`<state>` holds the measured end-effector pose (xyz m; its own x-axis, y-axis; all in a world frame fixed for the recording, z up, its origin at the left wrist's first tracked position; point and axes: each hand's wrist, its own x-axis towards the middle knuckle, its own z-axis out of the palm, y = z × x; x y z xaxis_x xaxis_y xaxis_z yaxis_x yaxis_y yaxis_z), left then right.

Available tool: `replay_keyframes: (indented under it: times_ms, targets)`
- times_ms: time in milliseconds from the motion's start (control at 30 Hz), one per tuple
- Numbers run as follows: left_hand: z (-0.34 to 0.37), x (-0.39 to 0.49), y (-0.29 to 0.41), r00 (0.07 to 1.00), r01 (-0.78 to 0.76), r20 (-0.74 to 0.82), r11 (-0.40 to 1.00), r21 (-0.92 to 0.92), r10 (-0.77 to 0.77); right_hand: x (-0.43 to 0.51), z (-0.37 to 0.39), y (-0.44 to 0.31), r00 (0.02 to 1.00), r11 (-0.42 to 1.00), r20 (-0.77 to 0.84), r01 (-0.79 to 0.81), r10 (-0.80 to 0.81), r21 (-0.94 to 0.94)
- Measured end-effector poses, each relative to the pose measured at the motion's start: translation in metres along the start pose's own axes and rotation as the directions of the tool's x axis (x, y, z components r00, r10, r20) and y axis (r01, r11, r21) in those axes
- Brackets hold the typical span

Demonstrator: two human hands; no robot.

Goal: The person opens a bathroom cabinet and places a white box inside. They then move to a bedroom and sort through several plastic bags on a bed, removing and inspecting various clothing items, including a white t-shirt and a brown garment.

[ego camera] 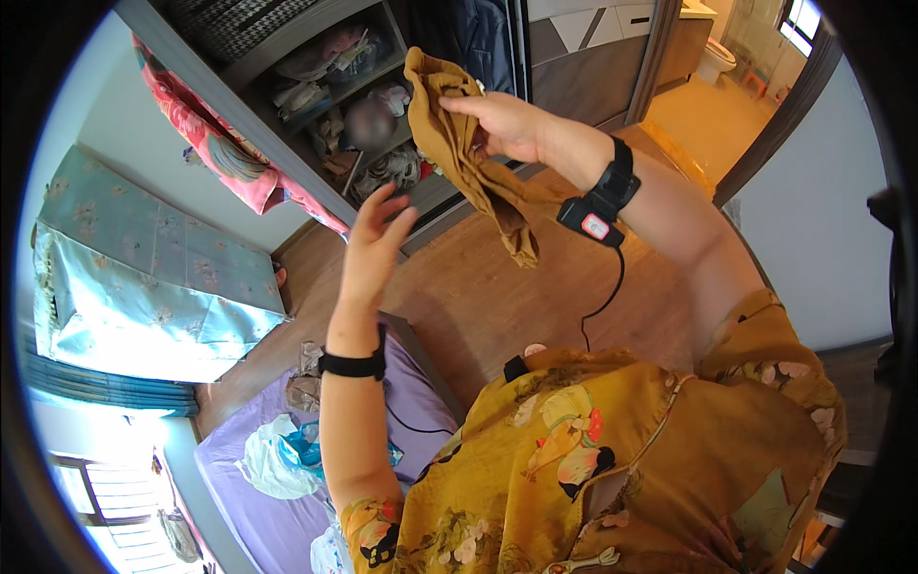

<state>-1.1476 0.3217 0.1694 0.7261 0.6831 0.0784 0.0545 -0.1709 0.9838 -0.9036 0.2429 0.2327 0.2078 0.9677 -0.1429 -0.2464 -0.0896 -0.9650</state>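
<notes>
My right hand (510, 128) grips a mustard-brown garment (459, 154), which hangs folded and creased in front of the open wardrobe. Its lower end dangles above the wooden floor; the kind of garment cannot be made out. My left hand (378, 247) is raised to the left of the cloth, apart from it, with nothing in it and its fingers spread. Behind both hands stand the wardrobe shelves (423, 192), which hold bagged and loose clothing (391, 168). A dark jacket (488, 43) hangs in the wardrobe beyond the garment.
A bed with a purple sheet (237, 459) lies at lower left, bearing a white plastic bag (276, 455). A floral cloth (143, 244) covers something by the window. A pink blanket (208, 129) hangs on the wardrobe's side. The bathroom doorway (674, 154) opens at upper right. A cable (622, 280) runs from my right wrist device.
</notes>
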Motion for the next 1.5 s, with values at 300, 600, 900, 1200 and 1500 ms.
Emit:
replay_keyframes:
  times_ms: [300, 600, 900, 1200, 1500]
  targets:
    - [0.048, 0.034, 0.01, 0.997, -0.047, 0.034, 0.923, -0.381, 0.064, -0.029, 0.014, -0.009, 0.98, 0.984, 0.139, 0.155, -0.141, -0.092]
    - [-0.039, 0.057, 0.051, 0.991, 0.058, 0.135, 0.96, -0.272, -0.022, -0.034, -0.036, -0.031, 0.982, 0.647, 0.071, 0.169, -0.175, -0.743]
    - [-0.022, 0.057, 0.067, 0.981, 0.174, 0.137, 0.937, -0.303, -0.138, -0.022, -0.013, -0.035, 0.965, 0.696, 0.057, 0.225, -0.256, -0.682]
    - [-0.001, 0.077, 0.051, 0.744, -0.331, -0.221, 0.635, 0.698, 0.631, -0.027, -0.005, -0.033, 0.965, 0.856, 0.185, 0.25, -0.184, -0.453]
    - [0.044, 0.075, 0.048, 0.867, -0.475, -0.194, 0.879, -0.038, 0.459, -0.031, -0.016, -0.016, 0.838, 0.581, 0.465, 0.536, -0.284, -0.612]
